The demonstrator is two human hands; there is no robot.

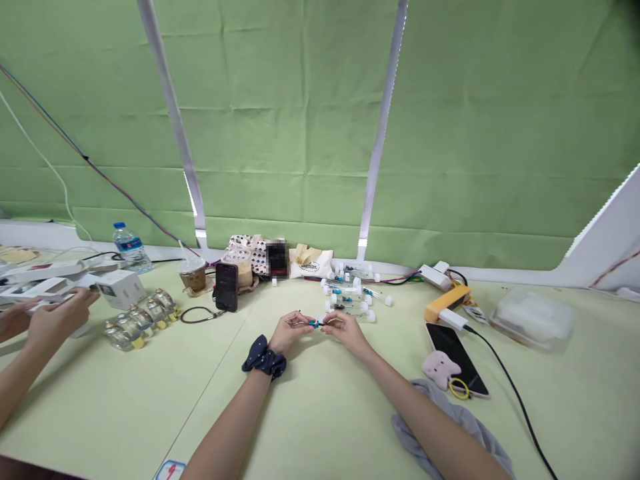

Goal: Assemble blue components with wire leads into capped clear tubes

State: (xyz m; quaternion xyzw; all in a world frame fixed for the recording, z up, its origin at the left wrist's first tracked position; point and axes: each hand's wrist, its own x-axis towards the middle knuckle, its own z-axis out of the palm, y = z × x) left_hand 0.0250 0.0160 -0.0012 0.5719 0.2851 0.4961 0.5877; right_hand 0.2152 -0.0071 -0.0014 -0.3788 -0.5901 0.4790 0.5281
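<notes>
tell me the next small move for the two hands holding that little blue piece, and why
Probably press the two ends together. The left hand and right hand pinch one small blue piece between their fingertips, held just above the table, with similar white-capped tubes lying right behind. Its exact state is too small to tell.

We hold a small part (313,323) between our left hand (289,331) and right hand (345,330), above the surface (320,413); a cluster of capped tubes (350,293) lies just behind them. Right of us lies a phone (457,357), with a cloth (450,417) before it. Far left, a row of small bottles (140,319) sits beside a co-worker's hand (57,319), with a water bottle (131,248) behind.
</notes>
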